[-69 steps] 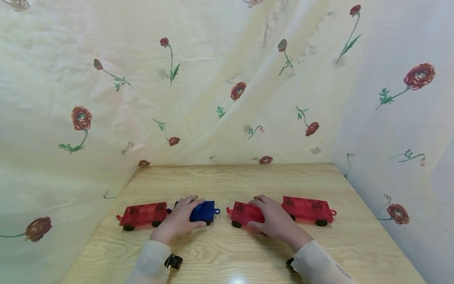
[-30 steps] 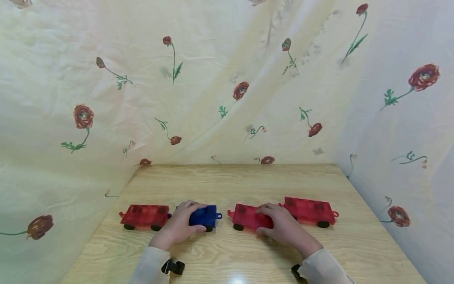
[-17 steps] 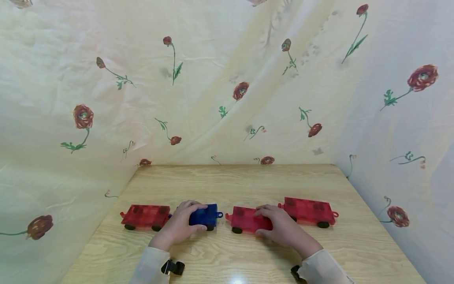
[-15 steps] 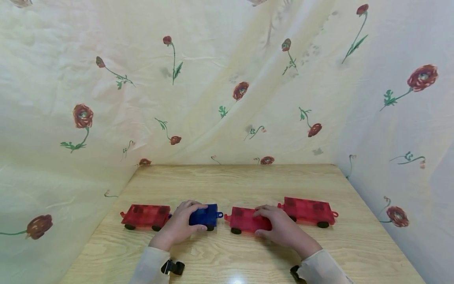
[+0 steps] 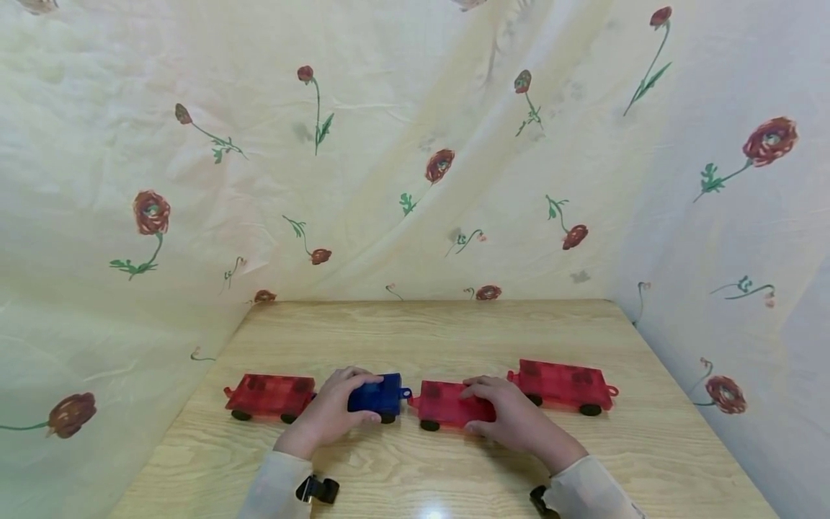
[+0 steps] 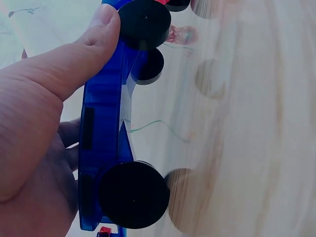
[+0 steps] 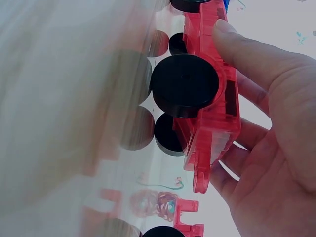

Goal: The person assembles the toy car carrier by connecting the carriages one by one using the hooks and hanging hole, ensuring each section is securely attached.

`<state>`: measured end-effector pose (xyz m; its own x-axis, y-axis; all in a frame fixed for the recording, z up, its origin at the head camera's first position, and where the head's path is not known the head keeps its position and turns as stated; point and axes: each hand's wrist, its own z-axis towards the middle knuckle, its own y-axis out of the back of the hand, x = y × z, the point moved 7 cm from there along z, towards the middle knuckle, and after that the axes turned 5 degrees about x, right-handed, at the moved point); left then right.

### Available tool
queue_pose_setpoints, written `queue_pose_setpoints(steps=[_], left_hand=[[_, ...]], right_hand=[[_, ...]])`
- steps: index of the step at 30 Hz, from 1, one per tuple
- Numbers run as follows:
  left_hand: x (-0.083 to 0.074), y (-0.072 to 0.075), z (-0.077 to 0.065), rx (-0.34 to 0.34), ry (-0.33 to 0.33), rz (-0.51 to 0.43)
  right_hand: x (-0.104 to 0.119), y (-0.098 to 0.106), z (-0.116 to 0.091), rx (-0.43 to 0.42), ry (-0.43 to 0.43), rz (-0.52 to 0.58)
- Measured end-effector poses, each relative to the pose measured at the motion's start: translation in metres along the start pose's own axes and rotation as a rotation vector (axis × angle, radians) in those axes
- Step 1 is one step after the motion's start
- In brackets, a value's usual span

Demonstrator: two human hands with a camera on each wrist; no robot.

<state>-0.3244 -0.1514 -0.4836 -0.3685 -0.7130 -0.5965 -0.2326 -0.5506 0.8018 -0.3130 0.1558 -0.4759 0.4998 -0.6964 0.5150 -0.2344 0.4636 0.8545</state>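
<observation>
My left hand [image 5: 331, 407] grips a blue toy train wagon [image 5: 379, 393] across its body, thumb on the near side. The left wrist view shows the thumb beside a black wheel [image 6: 133, 195]. A red wagon [image 5: 275, 394] adjoins its left end, the joint partly behind the hand. My right hand [image 5: 512, 414] holds another red wagon [image 5: 447, 404] between thumb and fingers. Its hook [image 5: 413, 401] is right at the loop [image 5: 405, 393] of the blue wagon. In the right wrist view, the loop [image 7: 201, 177] at its other end hangs free of any hook.
A further red wagon [image 5: 564, 386] stands to the right, behind the right hand, its hook toward the held one. The wood-grain table [image 5: 415, 468] is bounded at the back and sides by a flowered cloth [image 5: 376, 180].
My right hand has slid its red wagon left, closing the gap to the blue wagon. Lately the blue wagon and the left red wagon have shifted slightly right together. The far-right wagon stays put.
</observation>
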Motion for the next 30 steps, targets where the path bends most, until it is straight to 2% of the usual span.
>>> queue_pose_setpoints(steps=[11,30], left_hand=[[-0.0045,-0.0034,0.0009,0.003,-0.034,0.020],[-0.0031,-0.0027,0.0002,-0.006,-0.021,0.027]], right_hand=[[0.0007,-0.0019,0.0003,-0.002,0.007,-0.003],[0.0028,-0.0005,-0.0012,0.002,-0.042,0.031]])
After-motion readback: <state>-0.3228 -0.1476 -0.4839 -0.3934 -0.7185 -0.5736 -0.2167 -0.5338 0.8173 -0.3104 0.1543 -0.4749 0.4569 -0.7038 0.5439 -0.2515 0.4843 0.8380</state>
